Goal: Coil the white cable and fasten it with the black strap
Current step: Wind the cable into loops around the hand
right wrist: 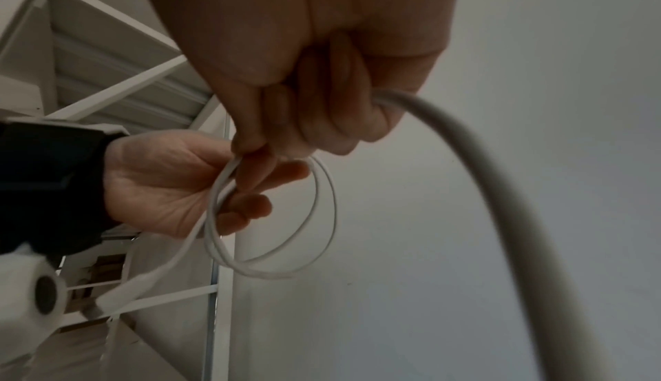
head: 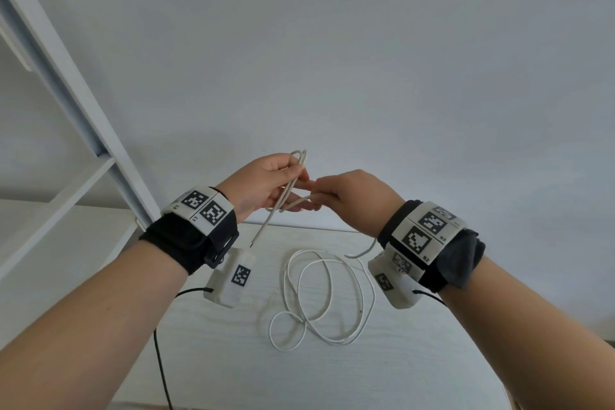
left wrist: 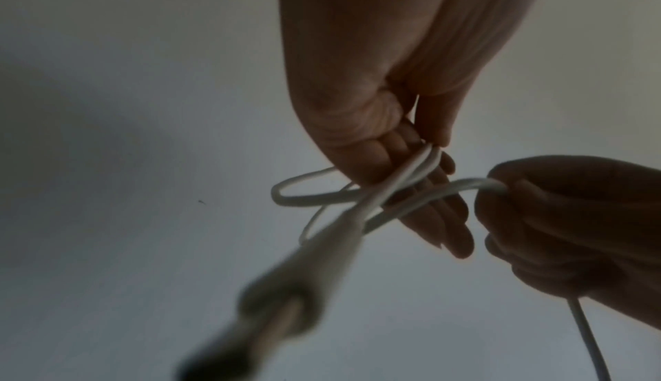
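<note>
I hold the white cable up in front of the wall with both hands. My left hand point(head: 298, 173) pinches two small loops point(right wrist: 334, 211) between thumb and fingers, and the loop tops point(head: 298, 153) stick out above it. The plug end point(head: 254, 241) hangs down from that hand and shows blurred in the left wrist view point(left wrist: 272, 299). My right hand point(head: 319, 190) is curled round the cable just right of the loops point(left wrist: 500, 189), fingers closed on it point(right wrist: 311, 124). The loose remainder point(head: 285, 280) lies in wide curls on the table. No black strap shows.
A white table point(head: 432, 359) lies under my hands, against a plain pale wall. A white shelf frame point(head: 76, 100) stands at the left, also seen behind my left hand point(right wrist: 118, 87). Thin black wires from the wrist cameras hang by my forearms.
</note>
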